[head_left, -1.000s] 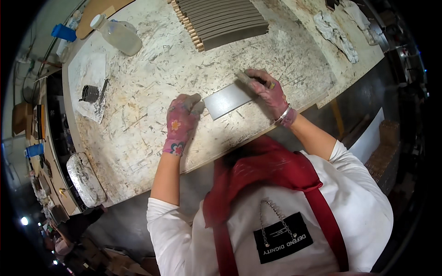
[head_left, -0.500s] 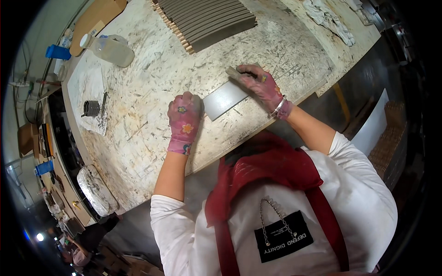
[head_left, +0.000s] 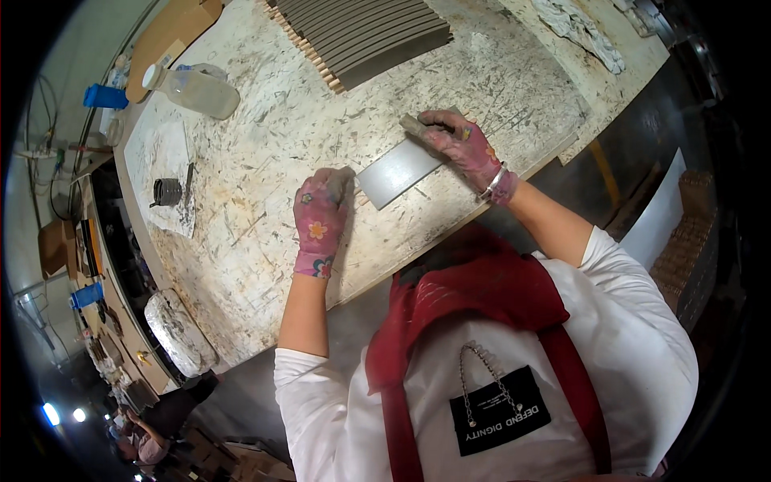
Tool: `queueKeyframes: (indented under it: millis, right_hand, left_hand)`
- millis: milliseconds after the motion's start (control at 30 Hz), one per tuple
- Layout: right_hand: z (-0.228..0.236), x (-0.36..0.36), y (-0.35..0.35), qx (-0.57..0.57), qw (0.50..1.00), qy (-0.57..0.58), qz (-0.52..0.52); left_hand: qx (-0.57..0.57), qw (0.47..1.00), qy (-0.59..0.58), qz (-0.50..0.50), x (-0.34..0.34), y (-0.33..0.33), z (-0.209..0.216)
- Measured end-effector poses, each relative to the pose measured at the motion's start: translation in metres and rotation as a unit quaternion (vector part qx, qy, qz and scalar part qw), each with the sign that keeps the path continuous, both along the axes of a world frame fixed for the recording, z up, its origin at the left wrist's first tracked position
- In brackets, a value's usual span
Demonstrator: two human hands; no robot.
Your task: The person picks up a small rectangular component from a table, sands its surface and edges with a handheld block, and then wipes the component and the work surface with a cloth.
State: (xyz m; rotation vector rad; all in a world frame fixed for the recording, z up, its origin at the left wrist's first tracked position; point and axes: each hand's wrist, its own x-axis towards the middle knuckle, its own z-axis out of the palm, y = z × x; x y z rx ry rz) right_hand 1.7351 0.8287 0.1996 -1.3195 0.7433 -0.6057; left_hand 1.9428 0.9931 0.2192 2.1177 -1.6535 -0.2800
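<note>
Two gloved hands work a grey panel [head_left: 397, 171] — left hand [head_left: 320, 218] fisted at its end, right hand [head_left: 462, 145] gripping a sanding block [head_left: 414, 126] just beyond the fingertips — mid-sanding, next stroke needing firm bracing.

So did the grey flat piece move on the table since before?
No. The grey panel lies just as far below the stack of grey strips, with the left hand at its left end.

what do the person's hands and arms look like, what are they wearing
Both the left hand and right hand wear pink knit gloves with flower prints and grey, soiled fingertips. A silver bracelet circles the right wrist. Forearms are bare below short white sleeves.
</note>
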Motion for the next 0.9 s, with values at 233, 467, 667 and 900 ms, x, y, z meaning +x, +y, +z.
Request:
queueKeyframes:
  millis: [233,467,667,900]
  right_hand:
    - [0.001,0.000,-0.001,-0.053,0.998,0.020,-0.006]
    - [0.000,0.000,-0.001,-0.046,0.998,0.044,-0.009]
    - [0.001,0.002,-0.001,-0.085,0.994,0.067,-0.007]
    - [0.008,0.002,-0.001,-0.049,0.998,0.044,0.005]
  left_hand:
    - [0.035,0.992,-0.103,-0.059,-0.003,-0.009,0.012]
    - [0.088,0.975,-0.175,-0.102,-0.001,-0.019,0.014]
    - [0.106,0.974,-0.155,-0.129,0.016,-0.030,0.004]
    - [-0.074,0.996,0.005,0.048,0.059,-0.018,0.002]
